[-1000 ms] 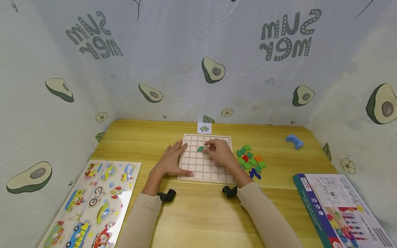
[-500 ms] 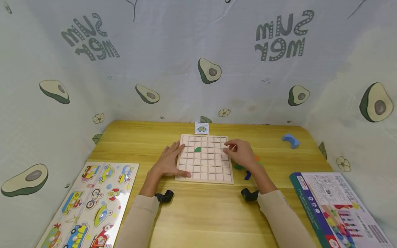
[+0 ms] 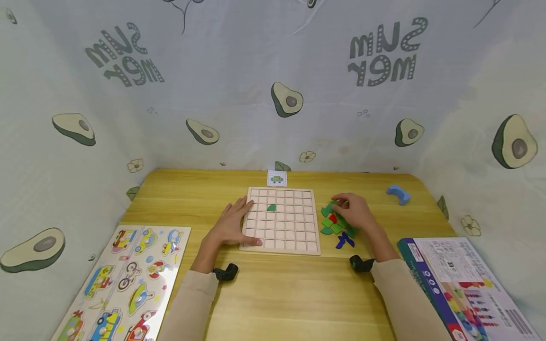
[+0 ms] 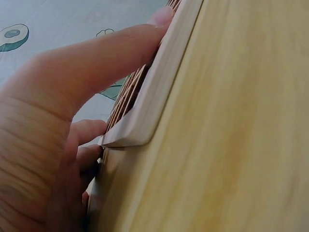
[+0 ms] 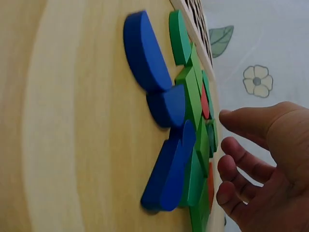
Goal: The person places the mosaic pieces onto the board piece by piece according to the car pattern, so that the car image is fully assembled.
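A pale wooden grid board (image 3: 298, 237) lies at the table's middle with one green piece (image 3: 271, 207) set in its upper left part. My left hand (image 3: 232, 222) rests flat against the board's left edge, the thumb (image 4: 96, 58) lying along the rim (image 4: 159, 92). My right hand (image 3: 351, 210) hovers over a pile of green, red and orange pieces (image 3: 330, 222) right of the board. In the right wrist view its fingers (image 5: 241, 159) are loosely curled above the green pieces (image 5: 193, 96) and hold nothing. Blue pieces (image 3: 344, 241) (image 5: 154, 87) lie at the pile's near side.
A small picture card (image 3: 277, 178) leans at the board's far edge. A blue arch block (image 3: 398, 194) sits far right. A printed box (image 3: 460, 289) fills the near right corner, a vehicle peg puzzle (image 3: 123, 279) the near left. Avocado-print cloth walls surround the table (image 3: 281, 293).
My right hand let go of the green piece on the board and moved right, off the board, to the pile of pieces. The left hand stayed put.
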Tool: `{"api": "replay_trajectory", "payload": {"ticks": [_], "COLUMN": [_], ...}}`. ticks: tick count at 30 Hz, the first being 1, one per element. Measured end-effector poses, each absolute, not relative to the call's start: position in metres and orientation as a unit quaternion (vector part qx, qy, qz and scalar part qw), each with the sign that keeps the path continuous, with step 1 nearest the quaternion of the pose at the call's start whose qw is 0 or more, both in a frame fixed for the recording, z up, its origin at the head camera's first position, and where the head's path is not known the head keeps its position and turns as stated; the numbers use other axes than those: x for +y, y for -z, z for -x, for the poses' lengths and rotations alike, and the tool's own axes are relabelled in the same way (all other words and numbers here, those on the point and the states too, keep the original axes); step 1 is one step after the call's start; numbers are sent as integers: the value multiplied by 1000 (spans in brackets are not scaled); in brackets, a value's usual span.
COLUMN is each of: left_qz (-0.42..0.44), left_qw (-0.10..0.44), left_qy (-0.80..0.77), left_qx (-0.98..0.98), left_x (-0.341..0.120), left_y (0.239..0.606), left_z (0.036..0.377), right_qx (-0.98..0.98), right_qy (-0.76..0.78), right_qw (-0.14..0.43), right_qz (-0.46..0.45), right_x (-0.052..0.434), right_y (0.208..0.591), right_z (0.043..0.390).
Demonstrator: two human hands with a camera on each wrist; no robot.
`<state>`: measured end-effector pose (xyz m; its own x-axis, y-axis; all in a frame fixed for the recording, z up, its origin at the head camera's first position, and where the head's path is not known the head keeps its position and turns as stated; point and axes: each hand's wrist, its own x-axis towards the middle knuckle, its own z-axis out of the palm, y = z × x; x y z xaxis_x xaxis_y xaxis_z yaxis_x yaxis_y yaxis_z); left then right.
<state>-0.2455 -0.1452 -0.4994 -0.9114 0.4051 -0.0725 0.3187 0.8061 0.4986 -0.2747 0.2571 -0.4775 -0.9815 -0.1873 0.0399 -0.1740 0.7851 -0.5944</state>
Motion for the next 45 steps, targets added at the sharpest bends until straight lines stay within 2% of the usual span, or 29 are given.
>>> {"api": "replay_trajectory", "payload": {"ticks": [22,33,45], "left_qz": [-189,-200,-195], "left_qw": [84,87,82], "left_qy": [-250,-249,-244], "left_qx": [946,944,947], "left_x": [-145,-145,-146], "left_y": [502,504,500], "left_z": [243,245,245], "right_qx": [952,939,928], "right_qy": [292,328,342], "right_qw": [44,16,2], "right_qz": [81,104,145], "right_x": [270,267,230], "right_y": [478,474,465], "right_z": [282,271,267]}}
